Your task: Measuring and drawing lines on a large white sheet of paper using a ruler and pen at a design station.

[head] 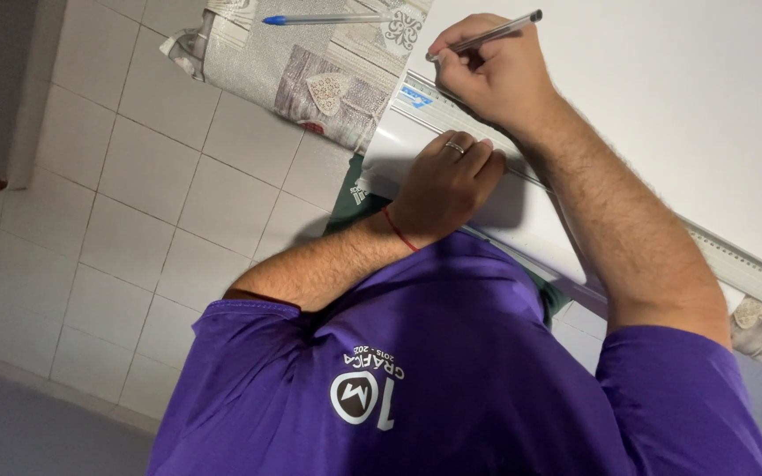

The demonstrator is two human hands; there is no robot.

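- at the far left we see a tiled floor (160, 194), and above it the edge of a table under a patterned cloth (310, 79), where a spare blue pen (324, 18) lies untouched, well apart from both hands.
- our left hand (447, 181) lies palm down with the fingers (478, 154) together and nearly flat, gripping nothing. it presses on the long ruler (734, 256), wrist bent, forearm coming in from the lower left.
- the ruler runs slantwise from upper left to lower right across the big white sheet (663, 106).
- our right hand (491, 75) is curled tight around a clear pen (496, 33) in a writing grip, tip down at the ruler's upper end and barrel pointing up and right. the forearm reaches in from the lower right.
- we judge that a line is being ruled and is near its start. a straight stroke calls for the ruler pinned flat and the tip kept against its edge.
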